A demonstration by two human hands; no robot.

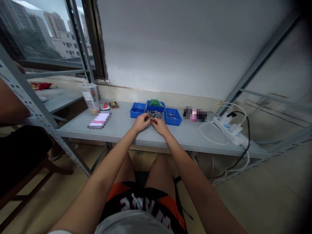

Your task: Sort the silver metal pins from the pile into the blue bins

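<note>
My left hand [142, 123] and my right hand [159, 125] meet just in front of several blue bins, fingers pinched together. Whatever lies between the fingertips is too small to make out. Right behind them, a pile of small shiny metal pieces [156, 114] fills the middle bin. On its left is a blue bin [136, 114] with a dark inside. The right blue bin [174, 122] holds a few thin metal pieces [173, 116]. At the back, another blue bin [148, 107] carries green plastic packets [155, 102].
Left on the grey table [122, 130] are a plastic cup [89, 97], a phone [99, 120], a small white dish [105, 106] and a brown box [114, 105]. A blurred pink-and-black object [195, 114] and a power strip [227, 130] with cables lie right. A person's arm [12, 100] shows far left.
</note>
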